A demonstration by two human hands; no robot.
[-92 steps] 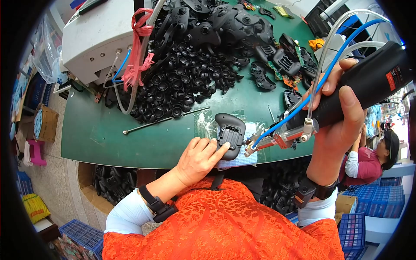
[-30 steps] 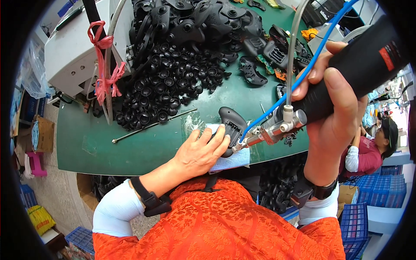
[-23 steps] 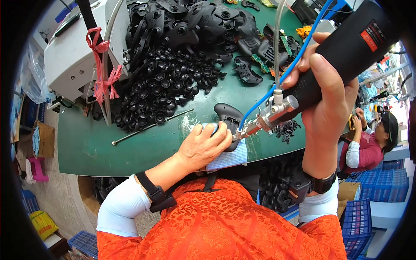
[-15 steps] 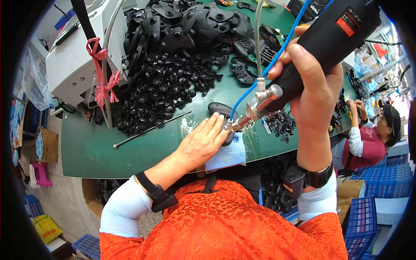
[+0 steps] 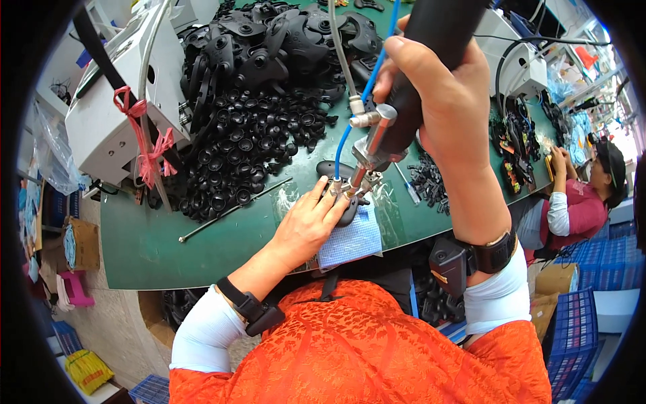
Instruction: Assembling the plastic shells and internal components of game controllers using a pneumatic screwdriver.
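Controller (image 5: 348, 214) partly hidden by left hand (image 5: 301, 225); black driver's (image 5: 404, 113) top cropped.

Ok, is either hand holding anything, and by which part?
The right hand holds the driver around its black body. The left hand touches the controller's left side; whether it grips it cannot be told.

A green-topped table (image 5: 168, 259) spans the middle, above a pale grey floor (image 5: 123, 306). At left, a magenta stool (image 5: 76, 289) stands near a cardboard box (image 5: 85, 244); at right, blue plastic crates (image 5: 572, 340) rise in stacks, and bright light (image 5: 618, 57) glares along the room's right edge
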